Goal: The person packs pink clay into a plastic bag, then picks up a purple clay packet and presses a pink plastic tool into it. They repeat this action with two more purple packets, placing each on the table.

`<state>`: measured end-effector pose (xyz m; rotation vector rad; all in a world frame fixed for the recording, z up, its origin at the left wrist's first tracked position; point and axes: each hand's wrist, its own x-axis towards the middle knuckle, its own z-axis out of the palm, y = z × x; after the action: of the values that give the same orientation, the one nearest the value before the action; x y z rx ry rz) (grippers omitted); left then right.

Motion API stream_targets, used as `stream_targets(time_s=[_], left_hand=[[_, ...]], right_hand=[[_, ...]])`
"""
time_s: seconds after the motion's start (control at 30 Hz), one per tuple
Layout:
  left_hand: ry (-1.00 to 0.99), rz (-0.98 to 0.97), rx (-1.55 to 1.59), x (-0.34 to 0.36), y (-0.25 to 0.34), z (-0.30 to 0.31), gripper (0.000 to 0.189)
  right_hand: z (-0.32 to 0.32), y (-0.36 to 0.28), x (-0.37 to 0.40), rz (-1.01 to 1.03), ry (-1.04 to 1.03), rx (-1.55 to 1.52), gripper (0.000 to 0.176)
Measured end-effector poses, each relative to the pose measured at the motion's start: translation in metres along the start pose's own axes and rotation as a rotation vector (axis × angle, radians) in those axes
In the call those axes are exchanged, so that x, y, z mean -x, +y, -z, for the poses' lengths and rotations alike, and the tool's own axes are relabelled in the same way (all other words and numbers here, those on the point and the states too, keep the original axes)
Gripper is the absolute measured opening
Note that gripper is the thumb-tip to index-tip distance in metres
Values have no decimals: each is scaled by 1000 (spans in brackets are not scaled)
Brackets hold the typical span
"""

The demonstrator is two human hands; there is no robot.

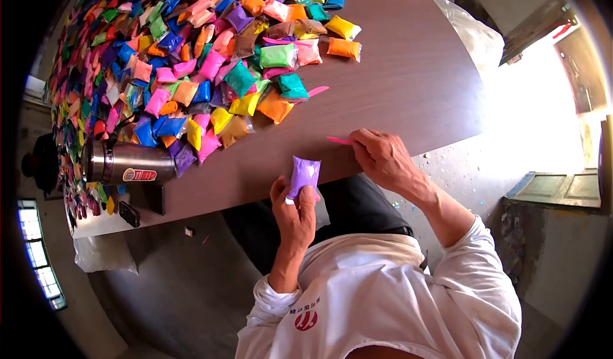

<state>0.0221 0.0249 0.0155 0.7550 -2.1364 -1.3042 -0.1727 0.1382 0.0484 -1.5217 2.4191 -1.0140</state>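
Purple packet (303, 174): glossy, plump, upright, gripped in left hand (292, 215); right hand (383, 158) pinching pink stick (338, 140).

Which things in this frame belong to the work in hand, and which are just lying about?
In use: purple packet held in left hand; pink stick pinched by right hand; probably the heap of coloured packets.
Lying about: steel flask; dark phone.
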Motion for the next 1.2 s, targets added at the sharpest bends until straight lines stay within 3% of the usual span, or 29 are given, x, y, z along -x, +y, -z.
stream_targets(time_s=[0.1,0.17,0.37,0.47,0.53,0.57,0.6,0.67,0.77,0.93,1.2], left_hand=[[10,25,67,9,6,-3,41],[-16,97,174,12,13,0,39],[-66,169,340,11,25,4,36],[-65,157,260,11,27,4,46],[-211,505,639,14,30,-2,59],[-206,515,594,20,23,-12,64],[-242,545,612,26,16,-20,64],[-308,535,647,39,-6,-30,63],[-232,491,618,39,-12,-31,63],[-63,498,781,25,-8,-31,61],[-15,470,723,16,-7,-51,53]], right_hand=[[15,-7,9,-64,51,-138,5],[24,-11,14,-269,45,-173,10],[14,-4,27,-227,116,-287,9],[19,-23,25,-313,104,-303,8],[18,-30,25,-331,69,-315,9],[17,-32,24,-352,41,-328,10],[13,-32,22,-348,38,-330,10],[3,-31,22,-154,57,-304,10],[-6,-30,19,-12,66,-176,9],[-8,-39,21,-27,65,-123,7],[-21,-43,19,31,39,-92,5]])
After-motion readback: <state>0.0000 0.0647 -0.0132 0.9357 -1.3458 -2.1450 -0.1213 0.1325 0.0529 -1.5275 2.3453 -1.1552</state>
